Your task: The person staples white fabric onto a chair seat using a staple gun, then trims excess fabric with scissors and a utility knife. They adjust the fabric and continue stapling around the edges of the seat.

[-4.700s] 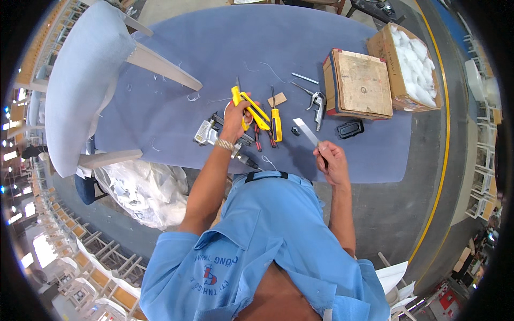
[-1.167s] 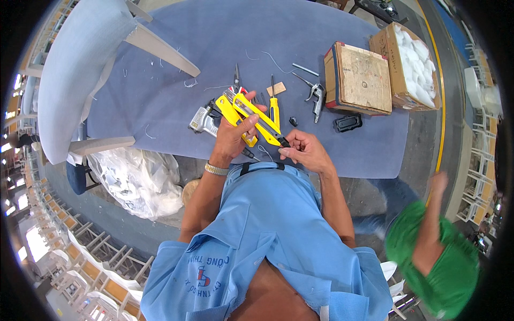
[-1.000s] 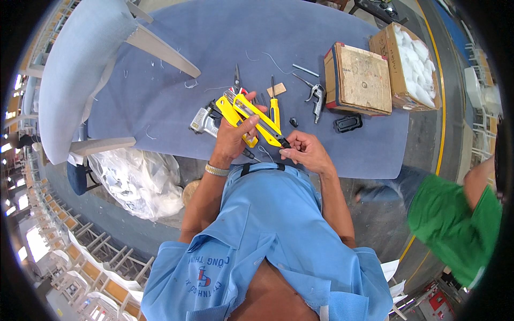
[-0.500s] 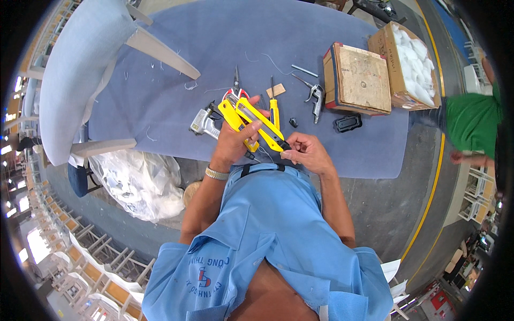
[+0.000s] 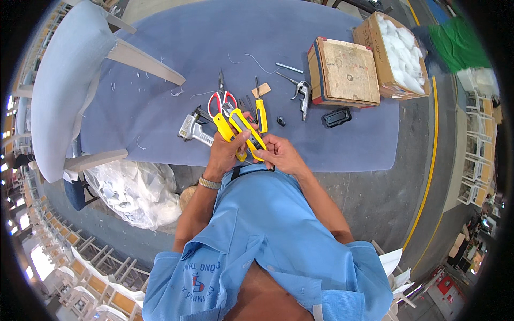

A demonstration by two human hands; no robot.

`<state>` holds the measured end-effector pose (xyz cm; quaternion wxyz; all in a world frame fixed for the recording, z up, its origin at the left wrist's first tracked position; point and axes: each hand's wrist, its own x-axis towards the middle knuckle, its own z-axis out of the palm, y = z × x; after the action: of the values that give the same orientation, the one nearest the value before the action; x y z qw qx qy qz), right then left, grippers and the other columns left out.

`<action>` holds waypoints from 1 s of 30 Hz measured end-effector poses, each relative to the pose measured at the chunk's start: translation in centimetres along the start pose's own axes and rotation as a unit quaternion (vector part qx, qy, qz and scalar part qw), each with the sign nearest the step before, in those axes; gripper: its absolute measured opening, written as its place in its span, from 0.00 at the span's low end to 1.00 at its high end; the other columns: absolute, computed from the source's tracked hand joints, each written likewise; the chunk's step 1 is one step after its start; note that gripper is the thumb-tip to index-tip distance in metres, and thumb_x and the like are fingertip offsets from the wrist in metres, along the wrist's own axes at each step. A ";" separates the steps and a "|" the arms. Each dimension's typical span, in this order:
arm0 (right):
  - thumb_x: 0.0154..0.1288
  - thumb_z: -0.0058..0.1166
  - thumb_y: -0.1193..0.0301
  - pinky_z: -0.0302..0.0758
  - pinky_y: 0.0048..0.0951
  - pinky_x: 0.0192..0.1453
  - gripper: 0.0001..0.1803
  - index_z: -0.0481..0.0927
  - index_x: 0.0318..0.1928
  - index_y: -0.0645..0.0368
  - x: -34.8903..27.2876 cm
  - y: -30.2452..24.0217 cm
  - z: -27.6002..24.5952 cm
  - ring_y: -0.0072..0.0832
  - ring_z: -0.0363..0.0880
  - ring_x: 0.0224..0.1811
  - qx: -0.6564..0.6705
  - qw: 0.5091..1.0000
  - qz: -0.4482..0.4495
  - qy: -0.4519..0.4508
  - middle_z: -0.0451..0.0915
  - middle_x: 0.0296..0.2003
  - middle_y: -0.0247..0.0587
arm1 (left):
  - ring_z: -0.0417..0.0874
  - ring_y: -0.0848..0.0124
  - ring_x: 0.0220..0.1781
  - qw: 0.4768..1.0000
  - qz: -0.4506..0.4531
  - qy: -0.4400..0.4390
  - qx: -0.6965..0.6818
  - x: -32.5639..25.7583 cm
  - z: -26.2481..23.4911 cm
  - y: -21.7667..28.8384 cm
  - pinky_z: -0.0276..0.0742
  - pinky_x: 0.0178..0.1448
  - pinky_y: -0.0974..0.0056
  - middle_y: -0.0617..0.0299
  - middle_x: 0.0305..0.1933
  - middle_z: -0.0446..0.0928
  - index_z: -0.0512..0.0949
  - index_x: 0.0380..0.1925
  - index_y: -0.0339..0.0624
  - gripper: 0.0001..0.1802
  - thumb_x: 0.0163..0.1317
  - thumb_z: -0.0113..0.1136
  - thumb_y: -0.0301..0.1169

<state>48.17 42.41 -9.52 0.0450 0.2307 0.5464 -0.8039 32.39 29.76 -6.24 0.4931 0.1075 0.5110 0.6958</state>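
Note:
My left hand [image 5: 227,150] is closed round two yellow utility knives, a left one [image 5: 223,127] and a right one [image 5: 246,130] lying side by side. My right hand [image 5: 281,154] pinches the near end of the right knife, close to my waist. Just beyond my left hand lie scissors [image 5: 216,104] with red and white handles. A silver staple gun [image 5: 197,129] rests to the left of that hand. To the right of the knives lies a yellow-handled screwdriver [image 5: 261,115]. The fingers partly hide the knives' near ends.
A blue-covered table [image 5: 364,147] carries an upturned padded chair [image 5: 69,80] at left. At right are a blow gun [image 5: 303,96], a black plastic piece [image 5: 337,117], a closed carton [image 5: 348,72] and a carton of white stuffing [image 5: 401,53]. A person in green [image 5: 455,45] stands beyond.
The two hands have come closer together, and the right-hand knife has drawn in toward my left hand. The whole view has shifted a little. The person in green has moved farther off.

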 end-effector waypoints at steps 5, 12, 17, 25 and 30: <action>0.68 0.63 0.69 0.74 0.22 0.28 0.14 0.77 0.50 0.59 1.7 3.2 -3.3 0.18 0.77 0.23 -0.044 0.973 -0.061 0.220 0.82 0.29 0.34 | 0.68 0.84 0.26 0.995 0.004 0.077 -0.064 0.9 -1.4 -1.8 0.66 0.28 0.76 0.54 0.51 0.82 0.68 0.66 0.34 0.24 0.72 0.56 0.27; 0.61 0.66 0.64 0.77 0.46 0.43 0.19 0.77 0.50 0.54 5.2 6.3 -5.0 0.46 0.81 0.42 -0.467 0.795 -0.038 0.384 0.78 0.43 0.44 | 0.69 0.82 0.28 0.983 0.033 0.076 -0.161 1.7 -2.0 0.0 0.67 0.29 0.74 0.52 0.53 0.81 0.69 0.65 0.35 0.22 0.74 0.55 0.30; 0.60 0.67 0.62 0.77 0.50 0.45 0.19 0.74 0.46 0.56 5.8 6.8 -6.3 0.49 0.80 0.45 -0.448 0.813 -0.036 0.371 0.77 0.42 0.44 | 0.70 0.81 0.29 0.974 0.058 0.078 -0.205 1.9 -1.9 0.7 0.67 0.29 0.74 0.52 0.52 0.81 0.69 0.65 0.36 0.22 0.74 0.55 0.31; 0.66 0.65 0.77 0.77 0.19 0.32 0.14 0.74 0.48 0.62 2.4 -1.7 -3.1 0.19 0.81 0.29 0.024 0.974 -0.110 0.194 0.79 0.31 0.34 | 0.70 0.81 0.30 0.961 0.081 0.070 -0.255 1.7 -2.2 1.5 0.67 0.28 0.73 0.55 0.52 0.81 0.71 0.62 0.39 0.19 0.74 0.56 0.29; 0.68 0.61 0.78 0.82 0.25 0.38 0.15 0.74 0.53 0.63 1.1 -5.4 -1.2 0.23 0.84 0.34 0.122 0.970 -0.190 0.087 0.80 0.34 0.38 | 0.71 0.79 0.31 0.953 0.089 0.020 -0.287 1.7 -1.1 2.5 0.69 0.30 0.72 0.57 0.54 0.79 0.71 0.64 0.41 0.19 0.75 0.54 0.32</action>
<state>45.83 45.86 -5.68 -0.1847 0.1948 0.4801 -0.8351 29.36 30.46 -5.29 0.4285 -0.0076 0.2876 0.8565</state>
